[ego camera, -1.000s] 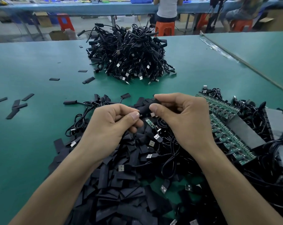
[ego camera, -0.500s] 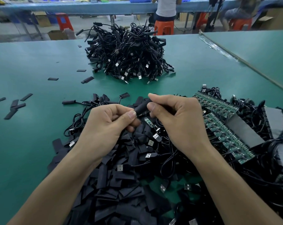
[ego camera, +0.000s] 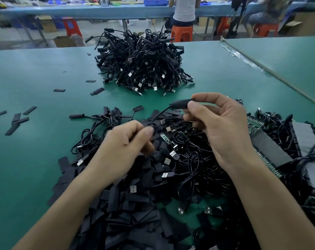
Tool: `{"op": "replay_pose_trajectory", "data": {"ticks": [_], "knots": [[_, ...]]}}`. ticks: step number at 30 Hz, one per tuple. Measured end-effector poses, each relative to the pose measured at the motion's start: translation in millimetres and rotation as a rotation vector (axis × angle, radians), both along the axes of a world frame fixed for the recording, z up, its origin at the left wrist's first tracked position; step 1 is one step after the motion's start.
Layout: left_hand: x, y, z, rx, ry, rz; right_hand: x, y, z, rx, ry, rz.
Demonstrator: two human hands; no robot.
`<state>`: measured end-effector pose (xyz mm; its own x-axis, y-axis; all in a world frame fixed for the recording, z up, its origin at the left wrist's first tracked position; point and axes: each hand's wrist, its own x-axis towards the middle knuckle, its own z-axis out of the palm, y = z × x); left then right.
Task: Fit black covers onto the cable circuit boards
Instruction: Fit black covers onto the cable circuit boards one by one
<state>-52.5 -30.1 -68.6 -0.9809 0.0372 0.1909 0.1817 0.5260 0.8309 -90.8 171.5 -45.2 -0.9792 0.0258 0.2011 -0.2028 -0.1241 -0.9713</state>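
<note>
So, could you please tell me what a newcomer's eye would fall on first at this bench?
Most likely the tall tangled pile of black USB cables at the far middle of the green table. Next, the right-hand grip pinching a black cover held above the near heap of loose covers, its cable running down to the left-hand grip. Green circuit boards lie at the right.

Soft, even light all over, barely any shadows on the matte green tabletop (ego camera: 35, 78). The left hand (ego camera: 124, 141) looks a bit smeared, and the far edges bend and go blurry.
</note>
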Motion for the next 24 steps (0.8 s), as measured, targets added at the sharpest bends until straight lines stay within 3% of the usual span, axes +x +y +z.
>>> {"op": "replay_pose_trajectory", "data": {"ticks": [4, 7, 9, 11, 19, 21, 24], "knots": [[-13, -20, -12, 0.108, 0.069, 0.296, -4, 14, -2, 0.545, 0.026, -0.141], [-24, -39, -24, -0.028, -0.014, 0.378, -2, 26, 2, 1.045, -0.019, -0.208], [-25, -41, -29, -0.19, -0.119, 0.358, 1, 31, 9, 1.276, -0.134, -0.258], [-22, -38, -29, -0.283, -0.134, 0.379, 3, 35, 16, 1.325, -0.229, -0.232], [-14, -29, -21, -0.334, 0.114, 0.421, 4, 35, 20, 1.334, -0.366, -0.167], [-14, -26, -21, -0.378, 0.125, 0.43, 3, 36, 18, 1.33, -0.347, -0.182], [-12, -23, -19, -0.443, 0.164, 0.456, 4, 36, 17, 1.266, -0.167, -0.228]]}}
